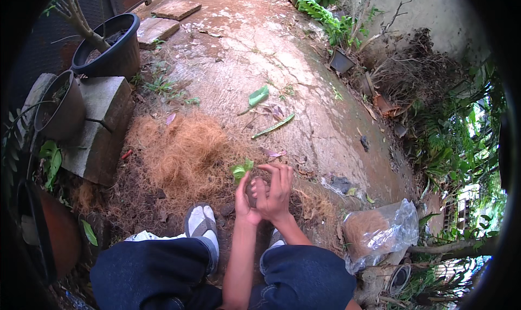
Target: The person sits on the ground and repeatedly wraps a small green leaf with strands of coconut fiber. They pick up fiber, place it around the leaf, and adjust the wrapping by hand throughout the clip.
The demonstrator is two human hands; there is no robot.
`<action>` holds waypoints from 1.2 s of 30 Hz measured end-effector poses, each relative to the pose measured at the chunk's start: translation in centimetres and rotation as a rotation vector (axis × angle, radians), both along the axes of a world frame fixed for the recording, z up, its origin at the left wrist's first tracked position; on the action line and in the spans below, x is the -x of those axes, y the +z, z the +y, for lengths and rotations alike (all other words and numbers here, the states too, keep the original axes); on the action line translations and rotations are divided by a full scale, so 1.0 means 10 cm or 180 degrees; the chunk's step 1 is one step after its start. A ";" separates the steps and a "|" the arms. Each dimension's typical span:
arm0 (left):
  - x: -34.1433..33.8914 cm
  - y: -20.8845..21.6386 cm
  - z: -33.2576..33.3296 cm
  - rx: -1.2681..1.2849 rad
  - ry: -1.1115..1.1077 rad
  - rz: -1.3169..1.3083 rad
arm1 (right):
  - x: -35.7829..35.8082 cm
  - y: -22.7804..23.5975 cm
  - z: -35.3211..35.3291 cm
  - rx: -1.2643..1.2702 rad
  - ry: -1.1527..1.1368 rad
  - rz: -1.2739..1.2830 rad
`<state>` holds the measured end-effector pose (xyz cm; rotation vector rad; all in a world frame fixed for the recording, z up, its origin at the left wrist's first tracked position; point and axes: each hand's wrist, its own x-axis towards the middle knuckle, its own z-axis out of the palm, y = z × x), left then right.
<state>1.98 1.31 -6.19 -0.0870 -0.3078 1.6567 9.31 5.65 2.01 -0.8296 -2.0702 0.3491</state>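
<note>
My left hand (245,206) and my right hand (275,197) meet in front of my feet, cupped around a dark brown clump (253,187), probably a soil ball. The right fingers curl over its far side, while the left palm and fingers press on its left. Just beyond the left fingertips, bright green leaves (241,169) stick out; whether their stem sits in the clump is hidden by my hands. A loose heap of orange-brown coconut fibre (187,147) spreads over the ground to the left of the leaves.
Potted plants in a black pot (111,52) and a brown pot (62,103) line the left, beside a concrete block (103,136). A clear plastic bag (382,231) of fibre lies at right. Cut green pieces (273,126) rest on the concrete path (217,71). My sandalled foot (202,223) is close by.
</note>
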 end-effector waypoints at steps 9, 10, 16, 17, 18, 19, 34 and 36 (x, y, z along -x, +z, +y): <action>-0.18 -0.05 -0.04 0.1391 -0.0013 0.0450 | 0.07 0.03 0.00 0.0038 -0.0326 -0.0620; -0.18 -0.04 -0.04 0.1369 -0.0085 0.0388 | 0.06 0.02 0.01 0.0107 -0.0398 -0.0670; -0.17 0.16 -0.01 0.2516 0.0032 0.0555 | 0.03 -0.12 0.07 0.0738 -0.0540 -0.0472; -0.14 0.13 0.00 0.1950 0.0064 0.0491 | 0.01 -0.17 0.10 0.1061 -0.0568 0.0029; -0.06 0.13 -0.01 0.1396 0.0107 0.0429 | -0.01 -0.20 0.13 0.1393 -0.0581 0.0534; -0.01 0.13 -0.02 0.0842 0.0150 0.0368 | -0.03 -0.22 0.16 0.1724 -0.0589 0.1040; 0.03 0.10 -0.03 0.0484 -0.0193 0.0019 | 0.02 0.00 0.05 0.0046 0.0078 0.0213; -0.03 0.08 -0.09 0.1343 0.0048 0.0738 | 0.08 -0.04 0.02 -0.0038 0.0119 0.0005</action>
